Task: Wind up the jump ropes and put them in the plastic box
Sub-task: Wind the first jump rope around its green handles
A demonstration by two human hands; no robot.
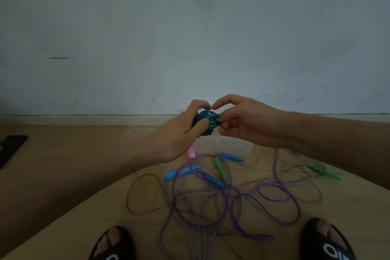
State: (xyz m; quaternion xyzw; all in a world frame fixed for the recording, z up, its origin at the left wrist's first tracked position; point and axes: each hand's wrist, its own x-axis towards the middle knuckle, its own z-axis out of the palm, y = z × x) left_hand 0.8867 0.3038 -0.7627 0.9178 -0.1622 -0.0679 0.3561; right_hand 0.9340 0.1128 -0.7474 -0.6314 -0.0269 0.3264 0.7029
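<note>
My left hand (185, 126) grips a tightly wound blue jump rope bundle (207, 121) held up above the floor. My right hand (244, 122) pinches the bundle's right side with its fingertips. Under my hands a clear plastic box (228, 146) stands on the floor, partly hidden. In front of it lie several loose ropes in a tangle: a purple rope (263, 194), a white-and-dark twisted rope (190, 196) and a thin brown rope (143, 194). Blue handles (232, 157), green handles (219, 168) and a pink handle (191, 152) lie among them.
The floor is light wood, meeting a pale wall at a skirting board (84, 119). A dark flat object (10, 148) lies at the far left. My feet in black sandals (114, 245) stand on either side of the rope tangle.
</note>
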